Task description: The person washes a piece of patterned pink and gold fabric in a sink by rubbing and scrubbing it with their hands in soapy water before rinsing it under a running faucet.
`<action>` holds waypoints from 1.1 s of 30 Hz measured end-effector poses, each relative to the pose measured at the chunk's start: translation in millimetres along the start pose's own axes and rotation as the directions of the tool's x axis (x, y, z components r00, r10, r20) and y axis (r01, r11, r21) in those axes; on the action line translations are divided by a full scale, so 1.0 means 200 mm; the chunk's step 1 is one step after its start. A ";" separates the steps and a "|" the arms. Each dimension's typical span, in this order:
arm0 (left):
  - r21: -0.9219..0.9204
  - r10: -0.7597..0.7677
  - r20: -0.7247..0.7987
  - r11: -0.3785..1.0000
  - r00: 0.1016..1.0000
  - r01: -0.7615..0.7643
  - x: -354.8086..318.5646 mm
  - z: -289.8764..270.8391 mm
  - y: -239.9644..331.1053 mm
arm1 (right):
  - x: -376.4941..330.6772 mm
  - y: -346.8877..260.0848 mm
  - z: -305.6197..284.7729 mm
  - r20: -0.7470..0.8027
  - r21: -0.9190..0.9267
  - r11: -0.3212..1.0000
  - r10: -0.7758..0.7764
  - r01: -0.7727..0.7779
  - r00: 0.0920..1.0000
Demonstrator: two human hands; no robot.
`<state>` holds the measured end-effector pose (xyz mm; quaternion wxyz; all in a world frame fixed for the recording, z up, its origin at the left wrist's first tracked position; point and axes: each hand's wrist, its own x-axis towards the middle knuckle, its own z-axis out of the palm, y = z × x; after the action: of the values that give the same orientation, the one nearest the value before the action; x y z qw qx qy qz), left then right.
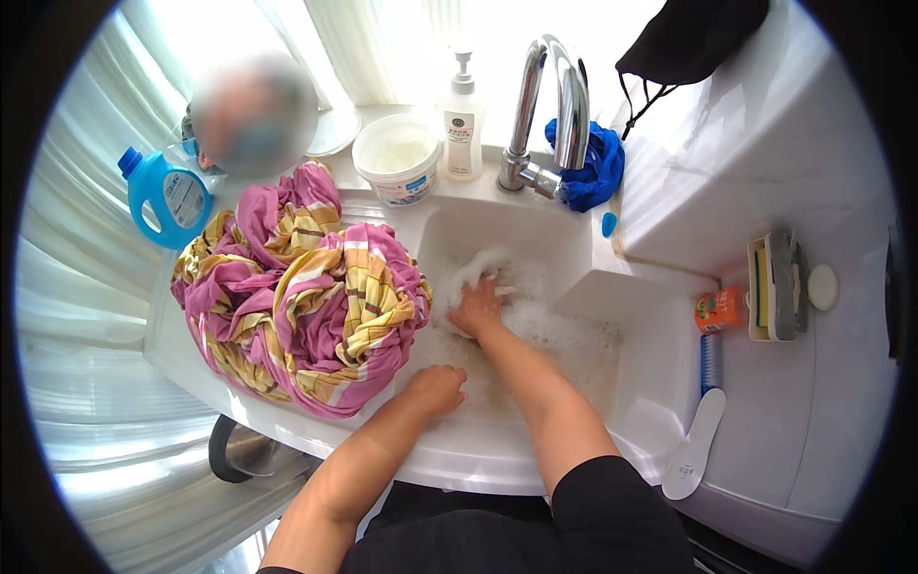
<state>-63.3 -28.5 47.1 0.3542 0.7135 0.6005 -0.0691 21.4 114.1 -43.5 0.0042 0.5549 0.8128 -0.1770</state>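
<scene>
White cloth (491,258), or what looks like it: lying at the rear left of the sink (660,421), foam hiding its edges. My right hand (476,308) is resting over it, fingers spread and tips sinking into suds; cannot tell whether they are gripping. My left hand (438,390) is lying lower, near the front edge, fingers loosely curled; cannot tell if anything is inside.

Step, as I am judging it: hand-washing in cloudy soapy water (583,368). For good work, I should be bringing both hands onto the cloth, one pinning a fold while the other is rubbing against it, then turning to a fresh patch. Pressing low and slow should be keeping splashes in.

The pink-and-yellow fabric bundle (382,359) is sitting on the left ledge, close to my left hand; an elbow could be dragging it in. The faucet (521,124) is standing behind, for rinsing once the suds are worked through.
</scene>
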 end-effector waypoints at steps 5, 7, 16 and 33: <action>0.017 -0.017 0.036 1.000 0.999 0.016 -0.01 -0.02 0.01 | -0.40 0.09 0.17 0.086 -0.048 0.678 -0.729 0.733 0.679; 0.006 -0.025 0.094 1.000 0.995 0.024 -0.02 -0.07 0.05 | -0.53 0.28 0.15 0.040 0.069 0.441 -0.897 0.895 0.440; 0.003 0.036 0.024 0.999 0.999 -0.036 -0.02 -0.01 0.01 | -0.89 0.88 -0.32 0.378 0.037 0.939 -0.330 0.343 0.865; 0.007 -0.012 0.049 1.000 0.999 0.012 -0.03 -0.04 0.02 | -0.12 0.38 -0.09 -0.151 -0.215 0.823 -0.559 0.525 0.815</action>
<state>-63.6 -28.6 57.4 0.3663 0.7092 0.5956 -0.0908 103.2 123.1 -43.9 -0.0856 0.3126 0.9449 -0.0448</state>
